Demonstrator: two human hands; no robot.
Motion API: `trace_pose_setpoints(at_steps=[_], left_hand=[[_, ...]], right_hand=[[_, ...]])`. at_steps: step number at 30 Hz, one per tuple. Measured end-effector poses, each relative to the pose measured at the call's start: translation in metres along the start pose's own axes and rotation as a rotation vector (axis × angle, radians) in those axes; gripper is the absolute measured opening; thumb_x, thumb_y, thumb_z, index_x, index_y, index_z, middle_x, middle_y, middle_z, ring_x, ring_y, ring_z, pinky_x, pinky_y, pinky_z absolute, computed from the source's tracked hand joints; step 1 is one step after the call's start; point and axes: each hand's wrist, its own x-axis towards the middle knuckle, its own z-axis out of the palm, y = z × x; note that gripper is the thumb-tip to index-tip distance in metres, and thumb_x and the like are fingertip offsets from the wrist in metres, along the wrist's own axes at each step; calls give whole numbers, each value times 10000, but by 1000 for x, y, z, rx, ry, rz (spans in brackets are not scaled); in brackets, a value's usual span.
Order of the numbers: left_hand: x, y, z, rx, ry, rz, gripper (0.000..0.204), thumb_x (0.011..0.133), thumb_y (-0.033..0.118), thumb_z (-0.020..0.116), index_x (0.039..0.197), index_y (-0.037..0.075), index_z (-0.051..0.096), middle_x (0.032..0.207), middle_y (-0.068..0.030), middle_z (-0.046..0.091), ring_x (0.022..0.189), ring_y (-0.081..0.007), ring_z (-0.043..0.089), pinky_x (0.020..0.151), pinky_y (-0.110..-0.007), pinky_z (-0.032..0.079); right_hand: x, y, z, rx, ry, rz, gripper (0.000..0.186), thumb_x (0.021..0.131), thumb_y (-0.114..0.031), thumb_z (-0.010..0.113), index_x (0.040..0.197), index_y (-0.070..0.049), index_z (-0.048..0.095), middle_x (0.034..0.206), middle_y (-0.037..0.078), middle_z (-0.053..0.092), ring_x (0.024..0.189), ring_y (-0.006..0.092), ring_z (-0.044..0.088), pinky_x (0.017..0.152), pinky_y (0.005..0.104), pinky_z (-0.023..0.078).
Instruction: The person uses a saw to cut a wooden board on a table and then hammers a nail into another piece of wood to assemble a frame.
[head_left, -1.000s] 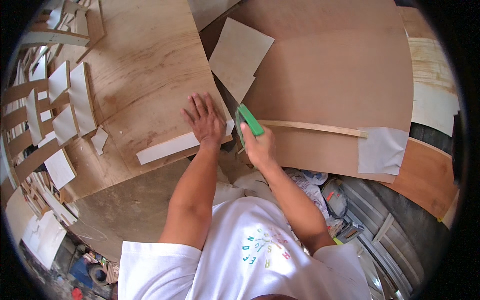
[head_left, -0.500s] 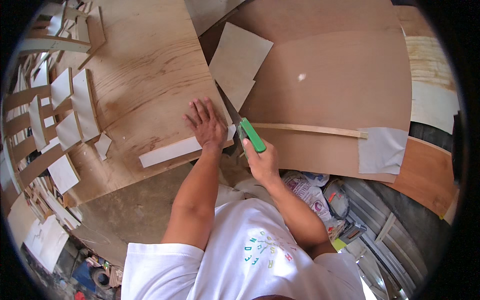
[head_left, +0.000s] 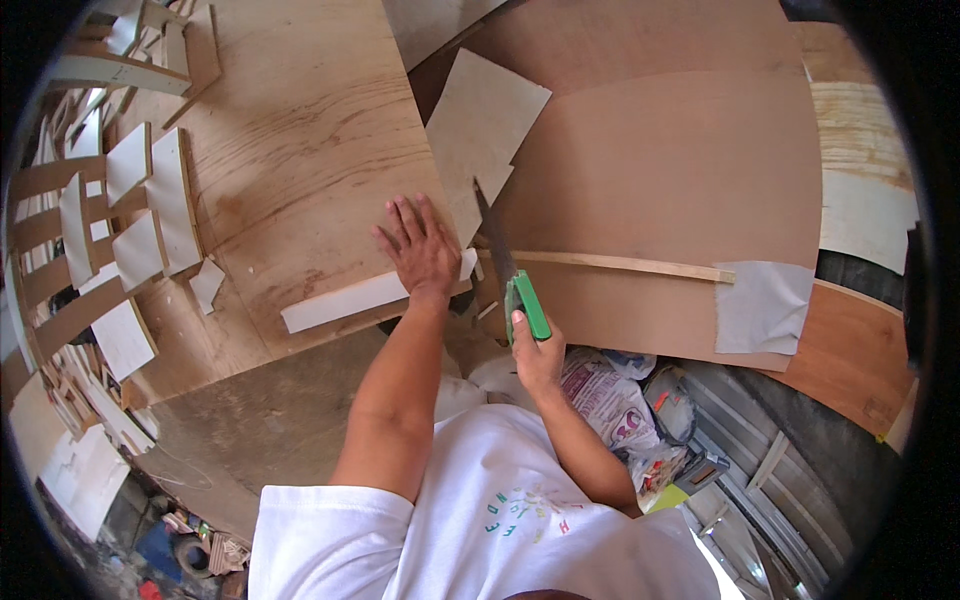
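My right hand [head_left: 538, 350] is closed around the green handle of a handsaw [head_left: 499, 235]. The saw's dark, narrow blade points up and slightly left, off the right edge of the plywood table [head_left: 310, 130]. My left hand [head_left: 425, 252] lies with fingers spread, pressing on the table and a narrow white strip [head_left: 350, 298] along its near edge. The strip's right end sticks out a little past the hand, near the table corner, with the saw to its right and apart from it.
An angular pale board piece [head_left: 485, 120] lies beyond the saw on a large brown panel [head_left: 670, 180]. A thin wooden batten [head_left: 620, 262] and a grey-white sheet [head_left: 765, 308] rest there too. White-faced offcuts [head_left: 175, 205] and slatted frames stand at left. Plastic bags [head_left: 608, 395] sit below right.
My right hand has drawn the saw back toward me and to the right, so more of its blade shows. My left hand stays on the strip.
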Motion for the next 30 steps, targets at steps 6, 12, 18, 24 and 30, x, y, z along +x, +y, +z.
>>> trace_pose_setpoints(at_steps=[6, 12, 18, 24, 30], left_hand=[[1, 0, 1, 19, 97, 10, 640, 1093, 383, 431, 1662, 102, 351, 1733, -206, 282, 1634, -386, 174, 1295, -656, 42], [-27, -43, -18, -264, 152, 287, 744, 978, 414, 698, 1605, 105, 442, 1612, -178, 458, 1529, -368, 368, 1294, -576, 207], [-83, -125, -48, -20, -116, 485, 677, 944, 333, 774, 1547, 130, 542, 1405, -122, 595, 1342, -372, 521, 1179, -524, 381], [-149, -162, -105, -295, 96, 407, 585, 974, 304, 761, 1493, 83, 605, 1304, -202, 621, 1190, -401, 596, 995, -487, 516], [-262, -172, -160, -673, 270, 44, 474, 1054, 221, 665, 1488, 41, 602, 1188, -197, 625, 1050, -334, 621, 934, -411, 514]], right_hand=[[-45, 20, 1, 120, 15, -86, 281, 1050, -258, 688, 1040, 23, 676, 788, 65, 607, 744, 155, 563, 694, 372, 491], [-103, 33, -22, 156, 50, -277, 272, 1036, -250, 706, 1112, 11, 711, 825, 68, 653, 777, 142, 600, 725, 342, 510], [-105, 64, -27, 261, 122, -369, 267, 1029, -258, 719, 1075, 5, 721, 814, 46, 660, 762, 130, 602, 689, 334, 505], [-91, 48, -23, 326, -36, -432, 262, 1022, -265, 725, 979, -8, 707, 734, 24, 610, 704, 113, 560, 644, 329, 476], [-80, 31, -13, 210, -366, -762, 236, 1054, -254, 693, 915, -68, 650, 673, -57, 528, 557, 40, 494, 489, 245, 378]])
